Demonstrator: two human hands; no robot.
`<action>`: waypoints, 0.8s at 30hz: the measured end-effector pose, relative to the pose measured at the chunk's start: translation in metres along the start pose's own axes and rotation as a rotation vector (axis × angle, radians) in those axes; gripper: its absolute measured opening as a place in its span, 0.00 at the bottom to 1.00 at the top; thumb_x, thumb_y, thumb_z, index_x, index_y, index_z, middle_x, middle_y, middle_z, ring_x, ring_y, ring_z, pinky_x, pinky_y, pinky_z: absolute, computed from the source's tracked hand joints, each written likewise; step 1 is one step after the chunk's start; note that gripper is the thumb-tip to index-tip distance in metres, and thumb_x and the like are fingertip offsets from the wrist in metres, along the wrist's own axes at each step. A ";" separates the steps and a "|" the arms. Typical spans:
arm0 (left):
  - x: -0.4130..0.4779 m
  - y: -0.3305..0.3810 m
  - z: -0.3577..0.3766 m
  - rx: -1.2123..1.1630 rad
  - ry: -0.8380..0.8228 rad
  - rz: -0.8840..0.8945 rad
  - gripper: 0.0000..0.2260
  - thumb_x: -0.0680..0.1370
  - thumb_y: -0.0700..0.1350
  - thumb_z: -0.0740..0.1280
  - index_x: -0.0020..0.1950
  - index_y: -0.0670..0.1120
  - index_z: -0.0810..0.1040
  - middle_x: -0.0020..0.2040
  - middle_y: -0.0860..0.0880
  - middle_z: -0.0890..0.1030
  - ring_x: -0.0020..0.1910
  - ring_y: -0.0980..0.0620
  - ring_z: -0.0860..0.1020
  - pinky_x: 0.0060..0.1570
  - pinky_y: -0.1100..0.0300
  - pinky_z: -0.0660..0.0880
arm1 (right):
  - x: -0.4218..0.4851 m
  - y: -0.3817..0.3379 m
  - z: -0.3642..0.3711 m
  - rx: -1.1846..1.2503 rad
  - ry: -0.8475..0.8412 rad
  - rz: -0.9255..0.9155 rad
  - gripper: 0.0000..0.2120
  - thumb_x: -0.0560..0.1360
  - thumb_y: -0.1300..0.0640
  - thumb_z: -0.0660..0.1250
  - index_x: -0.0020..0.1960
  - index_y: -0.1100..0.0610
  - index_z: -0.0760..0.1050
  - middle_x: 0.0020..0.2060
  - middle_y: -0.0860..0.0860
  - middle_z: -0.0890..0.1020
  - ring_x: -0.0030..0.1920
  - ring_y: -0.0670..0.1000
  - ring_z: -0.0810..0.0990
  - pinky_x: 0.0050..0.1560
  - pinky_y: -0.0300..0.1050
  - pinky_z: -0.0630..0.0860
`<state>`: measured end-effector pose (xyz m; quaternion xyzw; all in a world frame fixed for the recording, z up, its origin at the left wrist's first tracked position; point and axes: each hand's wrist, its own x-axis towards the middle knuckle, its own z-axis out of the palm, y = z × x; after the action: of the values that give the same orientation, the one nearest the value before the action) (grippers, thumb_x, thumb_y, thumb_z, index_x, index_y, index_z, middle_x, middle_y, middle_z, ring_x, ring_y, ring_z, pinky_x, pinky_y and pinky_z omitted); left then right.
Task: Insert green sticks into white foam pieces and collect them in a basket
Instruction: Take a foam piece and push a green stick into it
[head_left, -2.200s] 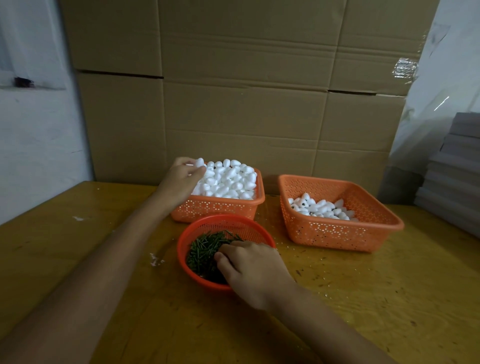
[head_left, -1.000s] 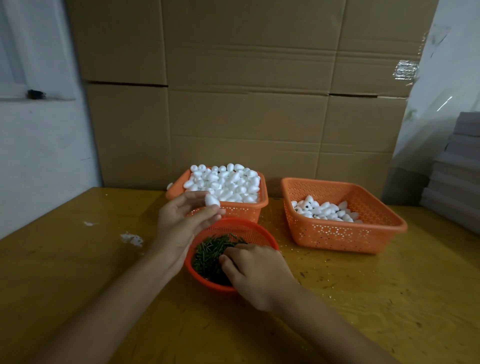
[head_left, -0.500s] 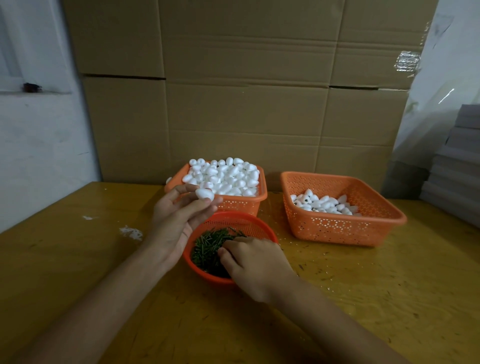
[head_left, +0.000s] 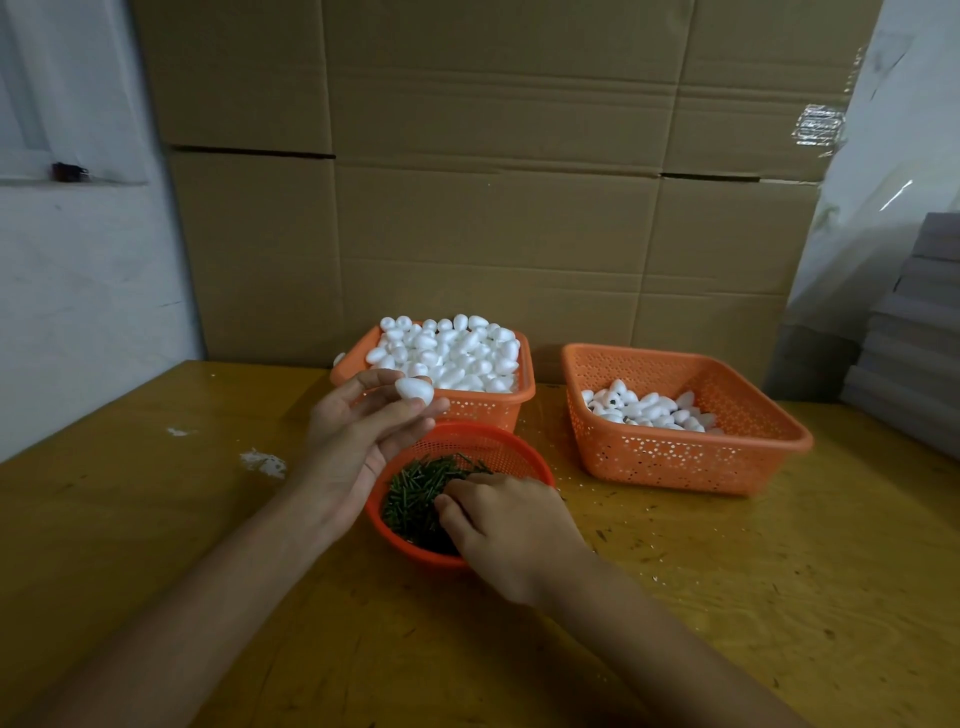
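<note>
Fingers (head_left: 413, 411) and thumb of the left hand (head_left: 358, 441) pinched 1 foam piece (head_left: 414, 391) at their tips, with the palm turned up. The piece was held in the air just in front of the supply basket (head_left: 483, 410) and above the far rim of the round basket (head_left: 498, 440). It was egg-shaped, and its long axis lay roughly crosswise to the view. Which end was the narrower could not be told.

The right hand (head_left: 511, 535) was curled knuckles-up, its fingertips buried among the green sticks (head_left: 415, 491) in the round basket. Whether they had closed on a stick could not be told. The sticks lay jumbled, many with their long axes running from near left to far right.

Progress was judged early. The supply basket was heaped above its rim with bare pieces, whereas the collecting basket (head_left: 685, 457), at right on the table (head_left: 779, 597), held only a shallow cluster of finished pieces (head_left: 644, 410), a few showing dark stubs. The held piece carried no stick yet, so insertion and deposit remained to be done.
</note>
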<state>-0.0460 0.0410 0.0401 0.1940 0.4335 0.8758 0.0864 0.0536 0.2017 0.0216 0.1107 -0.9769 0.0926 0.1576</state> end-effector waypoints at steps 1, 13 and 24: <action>-0.001 0.000 0.001 0.002 -0.004 0.003 0.20 0.69 0.33 0.77 0.59 0.40 0.79 0.61 0.36 0.84 0.55 0.37 0.86 0.42 0.60 0.84 | 0.000 0.000 0.000 0.000 0.000 -0.002 0.18 0.88 0.44 0.50 0.45 0.49 0.71 0.40 0.44 0.74 0.39 0.48 0.71 0.44 0.45 0.61; -0.006 0.000 0.004 0.109 -0.061 0.042 0.16 0.67 0.33 0.77 0.52 0.43 0.81 0.60 0.37 0.85 0.56 0.36 0.86 0.43 0.59 0.84 | 0.000 0.001 0.000 0.001 -0.002 -0.010 0.20 0.88 0.45 0.50 0.50 0.52 0.76 0.45 0.48 0.81 0.44 0.52 0.79 0.44 0.47 0.65; -0.009 -0.002 0.007 0.266 -0.139 0.108 0.13 0.67 0.35 0.78 0.49 0.44 0.82 0.57 0.39 0.86 0.54 0.37 0.87 0.43 0.59 0.84 | 0.000 0.001 0.002 -0.002 0.013 -0.016 0.20 0.88 0.45 0.50 0.49 0.52 0.76 0.44 0.48 0.81 0.44 0.52 0.79 0.44 0.47 0.66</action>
<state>-0.0353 0.0452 0.0399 0.2867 0.5276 0.7985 0.0425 0.0530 0.2026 0.0197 0.1175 -0.9751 0.0909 0.1647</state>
